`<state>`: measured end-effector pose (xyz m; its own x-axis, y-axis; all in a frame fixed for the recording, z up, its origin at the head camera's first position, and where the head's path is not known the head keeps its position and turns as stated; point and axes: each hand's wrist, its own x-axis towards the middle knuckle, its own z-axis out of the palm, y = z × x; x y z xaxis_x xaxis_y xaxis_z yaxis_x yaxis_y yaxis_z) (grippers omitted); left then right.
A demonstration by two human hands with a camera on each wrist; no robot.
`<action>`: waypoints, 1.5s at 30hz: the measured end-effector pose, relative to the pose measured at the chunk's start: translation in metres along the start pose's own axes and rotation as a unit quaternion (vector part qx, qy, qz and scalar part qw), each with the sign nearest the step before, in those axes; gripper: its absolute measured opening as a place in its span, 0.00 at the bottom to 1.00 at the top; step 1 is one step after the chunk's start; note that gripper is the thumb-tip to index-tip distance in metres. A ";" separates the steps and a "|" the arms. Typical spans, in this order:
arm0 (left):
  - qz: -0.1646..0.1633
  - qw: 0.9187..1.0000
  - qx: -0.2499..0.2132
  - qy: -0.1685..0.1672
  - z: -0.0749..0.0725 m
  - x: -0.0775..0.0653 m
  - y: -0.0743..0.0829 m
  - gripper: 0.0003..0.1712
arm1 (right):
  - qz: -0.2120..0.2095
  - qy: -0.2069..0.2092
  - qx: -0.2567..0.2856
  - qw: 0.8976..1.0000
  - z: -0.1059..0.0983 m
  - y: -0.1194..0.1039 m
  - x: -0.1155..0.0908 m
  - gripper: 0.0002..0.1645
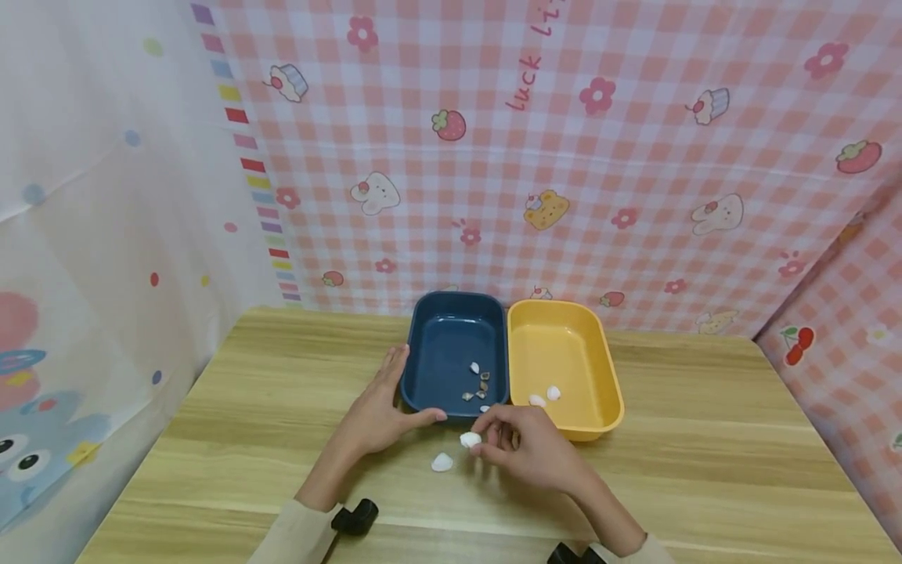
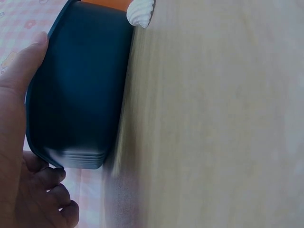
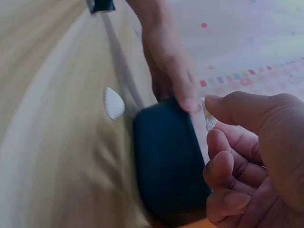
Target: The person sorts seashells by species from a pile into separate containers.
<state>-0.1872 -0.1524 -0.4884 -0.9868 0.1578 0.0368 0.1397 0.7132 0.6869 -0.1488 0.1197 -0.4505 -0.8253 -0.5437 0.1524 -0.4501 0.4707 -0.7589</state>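
Observation:
My left hand (image 1: pixel 377 415) spans the near-left corner of a dark blue tray (image 1: pixel 451 312), thumb on its front rim and fingers along its left side. Between thumb and fingertips, my right hand (image 1: pixel 532 442) pinches a white ribbed seashell (image 1: pixel 470 440), just in front of the blue tray; fingers partly cover that shell (image 3: pixel 209 118) in the right wrist view. On the table near both hands lies another white seashell (image 1: pixel 441 462). Inside the blue tray are several small brownish shells (image 1: pixel 482 394) and a small white shell (image 1: pixel 474 367).
A yellow tray (image 1: pixel 564 313) stands against the blue tray's right side, with two white shells (image 1: pixel 553 392) near its front. Both trays sit toward the back of a wood-grain table (image 1: pixel 282 376). Behind it hangs a pink checked cloth (image 1: pixel 423 235); a white printed cloth (image 1: pixel 141 235) hangs at left.

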 end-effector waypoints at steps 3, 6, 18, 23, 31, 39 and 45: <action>0.002 1.000 0.001 0.001 0.000 0.000 0.000 0.73 | -0.015 0.021 0.004 1.000 -0.008 0.002 -0.001 0.07; 0.005 1.000 0.001 0.001 0.000 0.000 0.001 0.73 | -0.011 0.039 0.009 0.999 -0.016 0.005 -0.003 0.07; 0.001 1.000 0.014 -0.006 0.001 0.002 -0.002 0.74 | 0.059 0.083 -0.003 0.995 -0.045 0.017 -0.004 0.07; 0.000 1.000 0.011 -0.007 0.001 0.001 -0.002 0.73 | 0.075 0.093 0.004 0.993 -0.056 0.026 -0.004 0.08; -0.001 1.000 0.009 -0.007 0.001 0.002 -0.002 0.73 | 0.108 0.105 -0.016 0.988 -0.068 0.038 0.002 0.10; -0.003 1.000 0.008 -0.008 -0.001 0.001 -0.001 0.74 | 0.110 0.117 -0.039 0.986 -0.075 0.052 0.006 0.11; -0.008 1.000 0.005 -0.010 -0.001 0.001 -0.001 0.73 | 0.124 0.113 -0.042 0.985 -0.078 0.058 0.009 0.14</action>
<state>-0.1881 -0.1535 -0.4879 -0.9872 0.1591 0.0119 0.1246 0.7221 0.6805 -0.2089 0.1961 -0.4437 -0.9642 -0.2403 0.1121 -0.2429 0.6306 -0.7371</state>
